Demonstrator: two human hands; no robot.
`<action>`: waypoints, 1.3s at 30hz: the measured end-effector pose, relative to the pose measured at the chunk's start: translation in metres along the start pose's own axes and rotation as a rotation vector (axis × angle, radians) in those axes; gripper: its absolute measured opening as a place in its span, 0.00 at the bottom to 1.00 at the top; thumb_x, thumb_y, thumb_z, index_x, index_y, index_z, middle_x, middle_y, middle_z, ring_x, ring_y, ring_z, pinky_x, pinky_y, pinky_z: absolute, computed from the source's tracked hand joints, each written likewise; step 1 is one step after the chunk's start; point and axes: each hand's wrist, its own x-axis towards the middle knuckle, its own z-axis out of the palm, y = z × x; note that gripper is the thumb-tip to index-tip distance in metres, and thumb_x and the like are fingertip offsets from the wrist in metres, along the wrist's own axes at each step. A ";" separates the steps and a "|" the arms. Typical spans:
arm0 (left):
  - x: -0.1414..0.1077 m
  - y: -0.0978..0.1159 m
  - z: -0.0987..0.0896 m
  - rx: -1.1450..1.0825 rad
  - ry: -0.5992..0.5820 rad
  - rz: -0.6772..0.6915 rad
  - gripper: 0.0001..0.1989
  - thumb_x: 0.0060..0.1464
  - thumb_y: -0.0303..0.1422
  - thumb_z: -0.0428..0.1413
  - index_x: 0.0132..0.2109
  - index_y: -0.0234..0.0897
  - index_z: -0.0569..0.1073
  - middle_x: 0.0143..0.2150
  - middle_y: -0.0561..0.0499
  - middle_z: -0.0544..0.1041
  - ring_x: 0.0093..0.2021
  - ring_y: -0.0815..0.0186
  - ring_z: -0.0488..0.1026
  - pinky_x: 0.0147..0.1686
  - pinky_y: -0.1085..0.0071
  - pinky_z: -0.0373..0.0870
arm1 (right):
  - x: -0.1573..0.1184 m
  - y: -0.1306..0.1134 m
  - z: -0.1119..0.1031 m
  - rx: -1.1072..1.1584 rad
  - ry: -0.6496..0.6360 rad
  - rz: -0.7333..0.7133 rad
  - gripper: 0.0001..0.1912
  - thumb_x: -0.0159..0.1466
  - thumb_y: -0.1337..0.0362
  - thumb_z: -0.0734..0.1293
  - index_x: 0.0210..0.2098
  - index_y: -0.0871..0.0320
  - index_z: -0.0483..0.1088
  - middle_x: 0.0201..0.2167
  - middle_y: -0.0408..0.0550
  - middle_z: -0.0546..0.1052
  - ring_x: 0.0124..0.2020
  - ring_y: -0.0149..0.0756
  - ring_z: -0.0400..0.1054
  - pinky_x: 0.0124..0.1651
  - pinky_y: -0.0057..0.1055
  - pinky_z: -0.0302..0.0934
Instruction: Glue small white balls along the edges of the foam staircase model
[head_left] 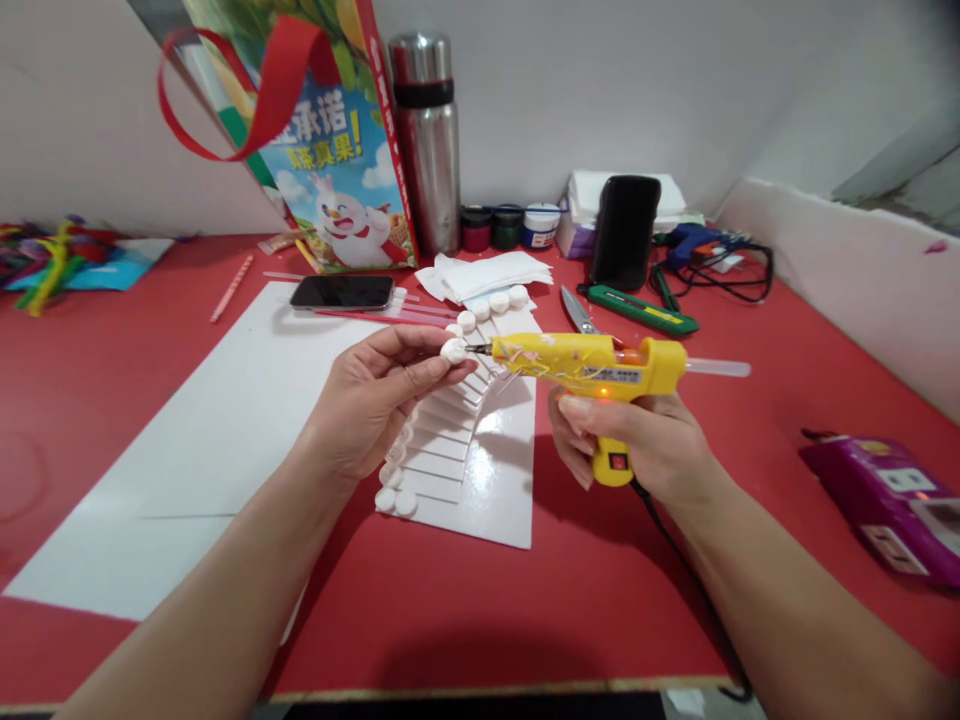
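Observation:
My right hand grips a yellow hot glue gun by its handle, its orange light lit and a glue stick jutting from the back. The nozzle touches a small white round piece pinched in the fingertips of my left hand. Below both hands lies a white paper staircase model on a white sheet, with several similar white round pieces lined along its left edge and top.
On the red table are a large white sheet, a phone, scissors, a green cutter, a steel flask, a printed bag, paint jars, a second, upright phone, a blue glue gun and a purple pack.

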 end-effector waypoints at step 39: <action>-0.088 0.025 -0.020 1.322 -0.142 0.200 0.06 0.63 0.36 0.58 0.46 0.42 0.74 0.41 0.48 0.77 0.35 0.64 0.72 0.34 0.69 0.67 | 0.007 -0.003 0.000 0.222 0.179 -0.096 0.10 0.60 0.62 0.71 0.26 0.62 0.72 0.20 0.45 0.72 0.14 0.30 0.66 0.16 0.26 0.54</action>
